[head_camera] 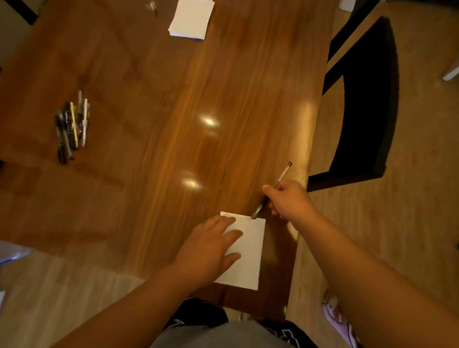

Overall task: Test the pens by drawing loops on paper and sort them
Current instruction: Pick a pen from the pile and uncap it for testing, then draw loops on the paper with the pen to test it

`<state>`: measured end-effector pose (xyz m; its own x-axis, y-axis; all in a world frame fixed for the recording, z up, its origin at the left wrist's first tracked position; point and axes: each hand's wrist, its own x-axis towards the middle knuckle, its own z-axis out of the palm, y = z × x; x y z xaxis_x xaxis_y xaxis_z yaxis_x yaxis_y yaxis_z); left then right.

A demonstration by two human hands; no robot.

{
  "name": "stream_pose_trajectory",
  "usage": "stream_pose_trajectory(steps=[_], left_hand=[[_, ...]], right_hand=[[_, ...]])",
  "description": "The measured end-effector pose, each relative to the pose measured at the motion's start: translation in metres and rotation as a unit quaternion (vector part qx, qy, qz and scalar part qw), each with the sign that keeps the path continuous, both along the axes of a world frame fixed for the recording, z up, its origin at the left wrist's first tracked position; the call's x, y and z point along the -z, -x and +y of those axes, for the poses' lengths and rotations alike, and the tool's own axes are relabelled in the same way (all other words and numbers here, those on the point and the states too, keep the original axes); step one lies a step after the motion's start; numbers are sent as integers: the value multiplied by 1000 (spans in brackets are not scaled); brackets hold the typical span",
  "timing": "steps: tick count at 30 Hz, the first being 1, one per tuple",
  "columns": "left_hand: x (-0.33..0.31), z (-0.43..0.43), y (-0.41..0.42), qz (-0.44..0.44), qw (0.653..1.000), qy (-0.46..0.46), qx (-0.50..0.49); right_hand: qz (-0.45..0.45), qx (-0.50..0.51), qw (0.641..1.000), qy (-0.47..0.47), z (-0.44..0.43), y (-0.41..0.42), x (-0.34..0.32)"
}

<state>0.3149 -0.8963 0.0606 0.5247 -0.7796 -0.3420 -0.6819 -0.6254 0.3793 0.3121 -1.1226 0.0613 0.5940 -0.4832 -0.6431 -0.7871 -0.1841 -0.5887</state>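
A: Dim, warm indoor light is coming from overhead. Two lamp reflections are glaring on the glossy table (147,89), and a broader sheen is running along its right edge.

B: The right hand (290,201) and forearm are casting a soft shadow beside the paper (248,254), which is glowing almost white.

A: The pile of pens (71,125) is smearing with blur, and so is the held pen (260,206).

B: Straight edges are bowing toward the borders, the corners are going soft, and the chair (365,101) is sinking into flat black.
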Motion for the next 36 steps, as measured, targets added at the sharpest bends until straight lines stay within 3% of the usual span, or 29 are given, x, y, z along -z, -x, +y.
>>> stream_pose_trajectory(steps=[6, 16, 20, 26, 32, 36], left_hand=[[30, 13, 11, -15, 998, -22, 61], [34, 15, 15, -34, 997, -24, 65], [33, 11, 20, -34, 998, -29, 47], [13, 11, 39, -26, 995, 1, -91], [-4, 47, 70, 124, 958, 35, -255], [-12, 84, 92, 155, 935, 36, -317]], right_hand=[[46, -45, 991, 121, -11, -26, 28], [53, -86, 958, 268, -5, -7, 33], [43, -102, 963, 246, -7, -3, 29], [12, -130, 973, 192, -8, 35, 14], [-30, -209, 975, 71, 21, 109, -8], [-40, -288, 957, 16, 50, 146, -19]])
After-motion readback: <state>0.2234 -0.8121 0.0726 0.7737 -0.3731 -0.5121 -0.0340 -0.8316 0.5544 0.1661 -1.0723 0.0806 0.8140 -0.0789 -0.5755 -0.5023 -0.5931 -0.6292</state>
